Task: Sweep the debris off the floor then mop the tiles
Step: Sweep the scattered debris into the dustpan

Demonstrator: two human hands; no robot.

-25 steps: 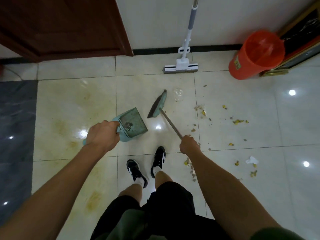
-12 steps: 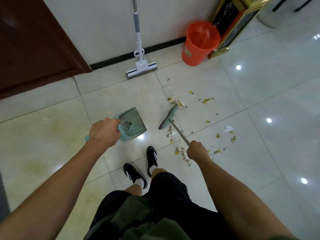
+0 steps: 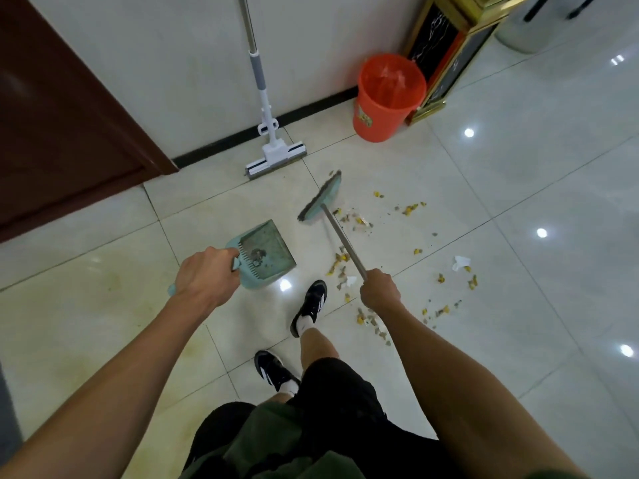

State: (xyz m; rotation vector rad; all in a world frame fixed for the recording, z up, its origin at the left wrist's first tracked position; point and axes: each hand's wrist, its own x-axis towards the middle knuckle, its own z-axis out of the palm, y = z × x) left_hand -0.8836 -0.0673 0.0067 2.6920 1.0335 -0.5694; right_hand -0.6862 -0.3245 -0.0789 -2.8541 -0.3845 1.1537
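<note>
My left hand (image 3: 206,276) grips the handle of a teal dustpan (image 3: 266,252) held low over the tiles; a small clump of dirt lies in it. My right hand (image 3: 379,292) is closed on the metal handle of a teal broom (image 3: 321,198), whose head sits just left of the debris (image 3: 358,219). Yellow and grey crumbs are scattered over the tiles to the right, with more by my right foot (image 3: 342,267). A white scrap of paper (image 3: 460,262) lies further right. A white squeeze mop (image 3: 275,155) leans against the wall.
An orange bucket (image 3: 387,98) with a plastic liner stands by the wall at the right, beside a gold and black stand (image 3: 449,63). A brown door (image 3: 69,115) is at the left. Yellowish stains (image 3: 110,281) mark the tiles on the left. My feet stand below the dustpan.
The view has swung and I have stepped forward with my right foot. The broom head has moved further out, away from me, to the far side of the debris.
</note>
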